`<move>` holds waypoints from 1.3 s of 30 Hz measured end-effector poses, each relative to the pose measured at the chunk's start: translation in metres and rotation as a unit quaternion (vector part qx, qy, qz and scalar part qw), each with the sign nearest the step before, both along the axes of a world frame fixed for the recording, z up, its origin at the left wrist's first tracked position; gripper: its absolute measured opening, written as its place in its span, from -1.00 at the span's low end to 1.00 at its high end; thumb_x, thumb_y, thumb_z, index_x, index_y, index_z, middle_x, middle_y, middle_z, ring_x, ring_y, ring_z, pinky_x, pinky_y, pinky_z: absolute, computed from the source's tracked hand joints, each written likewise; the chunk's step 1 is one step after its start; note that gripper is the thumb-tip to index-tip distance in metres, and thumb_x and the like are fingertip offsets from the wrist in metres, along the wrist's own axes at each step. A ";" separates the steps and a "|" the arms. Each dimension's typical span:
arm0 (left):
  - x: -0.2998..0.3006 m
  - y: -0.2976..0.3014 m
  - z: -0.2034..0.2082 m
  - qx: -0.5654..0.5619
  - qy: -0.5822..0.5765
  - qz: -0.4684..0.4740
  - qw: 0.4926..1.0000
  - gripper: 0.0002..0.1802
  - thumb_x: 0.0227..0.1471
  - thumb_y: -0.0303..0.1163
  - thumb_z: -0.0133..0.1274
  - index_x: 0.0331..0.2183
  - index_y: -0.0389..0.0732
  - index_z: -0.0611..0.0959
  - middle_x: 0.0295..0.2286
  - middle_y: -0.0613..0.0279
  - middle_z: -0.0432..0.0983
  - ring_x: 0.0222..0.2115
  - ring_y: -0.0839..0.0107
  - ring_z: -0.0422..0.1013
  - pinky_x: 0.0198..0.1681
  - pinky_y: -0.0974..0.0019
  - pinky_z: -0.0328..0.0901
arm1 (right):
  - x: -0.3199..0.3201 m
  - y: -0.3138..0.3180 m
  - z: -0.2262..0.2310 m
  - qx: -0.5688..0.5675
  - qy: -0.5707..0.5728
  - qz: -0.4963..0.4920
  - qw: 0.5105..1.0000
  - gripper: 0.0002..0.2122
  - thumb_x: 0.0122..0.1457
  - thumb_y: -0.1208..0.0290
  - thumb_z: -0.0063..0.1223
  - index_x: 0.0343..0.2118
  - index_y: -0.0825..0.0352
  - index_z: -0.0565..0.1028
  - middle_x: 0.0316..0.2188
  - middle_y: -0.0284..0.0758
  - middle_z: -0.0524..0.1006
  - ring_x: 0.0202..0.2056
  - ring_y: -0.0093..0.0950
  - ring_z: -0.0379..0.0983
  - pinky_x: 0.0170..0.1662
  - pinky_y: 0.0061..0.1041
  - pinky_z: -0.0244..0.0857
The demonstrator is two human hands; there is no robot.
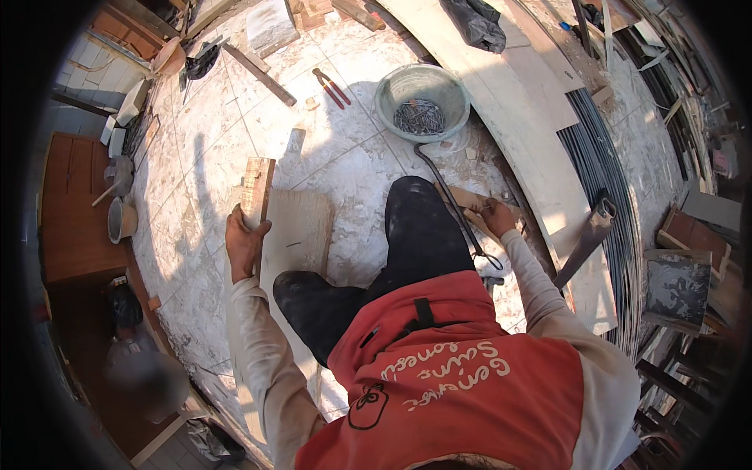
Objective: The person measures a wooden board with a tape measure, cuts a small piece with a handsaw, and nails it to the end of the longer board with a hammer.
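My left hand (245,244) is closed around the lower part of a short wooden block (257,188), its thumb on the right side. Beside it, a wide pale board (299,227) runs under my bent left knee. My right hand (497,217) has its fingers curled on a narrow strip of wood (464,198) to the right of my other knee. A dark crowbar (444,186) with a hooked end slants between that knee and my right hand, lying across the strip. Past my knees stands a round greenish basin (384,100) with many nails (421,116) in it.
Red-handled pincers (333,88) lie on the dusty tiled floor (211,157) left of the basin. To the right, a handsaw (586,239) rests by long plywood sheets (540,164) and a bundle of dark rods (599,157). A brown wooden cabinet (78,204) is at the left.
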State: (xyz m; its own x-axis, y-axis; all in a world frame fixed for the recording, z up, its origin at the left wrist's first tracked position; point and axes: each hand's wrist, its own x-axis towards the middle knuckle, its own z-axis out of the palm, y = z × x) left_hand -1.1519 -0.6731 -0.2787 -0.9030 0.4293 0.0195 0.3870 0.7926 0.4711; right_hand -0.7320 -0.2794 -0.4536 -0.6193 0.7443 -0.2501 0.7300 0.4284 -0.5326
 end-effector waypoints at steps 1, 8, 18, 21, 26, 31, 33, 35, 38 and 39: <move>0.000 0.001 -0.011 -0.031 -0.032 0.001 0.999 -0.24 -0.22 -0.32 0.35 0.06 -0.33 0.48 -0.08 -0.16 0.47 -0.06 -0.05 0.43 0.02 0.08 0.32 | 0.012 -0.009 -0.006 -0.035 -0.010 -0.014 0.999 -0.65 0.16 0.24 0.10 -0.10 0.39 0.50 -0.31 0.05 0.58 -0.26 -0.02 0.55 -0.16 -0.19 0.41; 0.006 0.009 -0.083 -0.104 -0.106 -0.079 0.986 -0.13 -0.20 -0.34 0.34 0.15 -0.37 0.38 -0.01 -0.20 0.42 0.02 -0.12 0.38 0.09 0.07 0.29 | 0.068 -0.084 -0.034 -0.111 -0.059 -0.154 0.980 -0.71 0.17 0.25 0.07 -0.18 0.37 0.50 -0.17 0.03 0.56 -0.08 -0.01 0.49 -0.05 -0.15 0.36; 0.013 0.027 -0.121 -0.081 -0.097 -0.071 0.989 -0.07 -0.24 -0.32 0.37 0.16 -0.41 0.36 -0.03 -0.23 0.41 -0.02 -0.11 0.39 0.06 0.05 0.32 | 0.220 -0.180 -0.075 -0.223 -0.284 -0.144 0.921 -0.32 0.05 -0.11 0.22 0.03 0.40 0.35 -0.08 -0.01 0.51 -0.04 -0.08 0.49 0.00 -0.18 0.38; 0.003 0.029 -0.134 -0.123 -0.089 -0.058 0.987 -0.09 -0.23 -0.27 0.36 0.16 -0.33 0.37 -0.03 -0.17 0.39 -0.01 -0.13 0.35 0.06 0.02 0.32 | 0.222 -0.199 -0.075 -0.256 -0.294 -0.125 0.912 -0.47 0.13 -0.01 0.15 -0.04 0.37 0.40 -0.20 -0.10 0.54 -0.12 -0.16 0.51 -0.05 -0.24 0.37; 0.002 0.031 -0.140 -0.148 -0.083 -0.035 0.985 -0.11 -0.21 -0.22 0.35 0.15 -0.27 0.37 -0.01 -0.13 0.38 0.01 -0.11 0.34 0.06 -0.01 0.33 | 0.262 -0.196 -0.100 -0.185 -0.205 -0.138 0.951 -0.68 0.18 0.18 0.11 -0.19 0.34 0.41 -0.35 -0.20 0.51 -0.27 -0.26 0.49 -0.18 -0.28 0.36; 0.006 0.025 -0.155 -0.155 -0.098 -0.013 0.983 -0.13 -0.22 -0.20 0.34 0.14 -0.24 0.38 -0.03 -0.08 0.39 0.02 -0.06 0.34 0.02 -0.04 0.37 | 0.213 -0.156 -0.035 -0.171 0.015 -0.142 0.975 -0.87 0.23 0.39 0.03 -0.31 0.34 0.38 -0.48 -0.31 0.43 -0.40 -0.47 0.35 -0.31 -0.42 0.29; 0.008 0.019 -0.161 -0.141 -0.098 0.004 0.985 -0.14 -0.20 -0.20 0.33 0.14 -0.23 0.38 -0.05 -0.07 0.40 0.01 -0.06 0.34 0.00 -0.04 0.37 | 0.130 -0.131 0.049 -0.289 0.113 -0.189 0.932 -0.92 0.21 0.49 0.01 -0.34 0.33 0.35 -0.51 -0.36 0.39 -0.45 -0.61 0.31 -0.42 -0.55 0.23; 0.006 0.020 -0.162 -0.101 -0.059 0.018 0.993 -0.14 -0.20 -0.19 0.32 0.14 -0.23 0.39 -0.05 -0.05 0.40 -0.01 -0.05 0.35 -0.02 -0.06 0.36 | 0.043 -0.107 0.135 -0.355 0.094 -0.180 0.912 -0.92 0.21 0.49 0.00 -0.32 0.31 0.34 -0.57 -0.42 0.38 -0.63 -0.66 0.31 -0.59 -0.60 0.26; -0.001 0.021 -0.161 -0.110 -0.058 0.038 0.992 -0.16 -0.17 -0.14 0.28 0.12 -0.26 0.39 -0.07 -0.03 0.41 -0.02 -0.03 0.36 -0.06 -0.07 0.35 | -0.040 -0.098 0.182 -0.367 0.234 -0.053 0.899 -0.73 0.25 0.35 0.05 -0.07 0.39 0.37 -0.58 -0.44 0.39 -0.66 -0.66 0.30 -0.59 -0.60 0.27; -0.005 0.019 -0.162 -0.105 -0.055 0.048 0.992 -0.16 -0.17 -0.14 0.28 0.12 -0.26 0.39 -0.07 -0.03 0.41 -0.02 -0.03 0.36 -0.06 -0.07 0.35 | -0.066 -0.108 0.190 -0.372 0.278 -0.050 0.884 -0.71 0.27 0.32 0.05 -0.06 0.38 0.37 -0.59 -0.45 0.38 -0.67 -0.65 0.29 -0.59 -0.60 0.26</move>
State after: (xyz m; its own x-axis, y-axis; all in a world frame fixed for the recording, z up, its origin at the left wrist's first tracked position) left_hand -1.1570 -0.6540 -0.4405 -0.9317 0.3247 -0.1625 0.2599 0.9089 0.3261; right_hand -0.7983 -0.3876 -0.2632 -0.7407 0.5603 -0.3707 0.2813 -0.2424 -0.9285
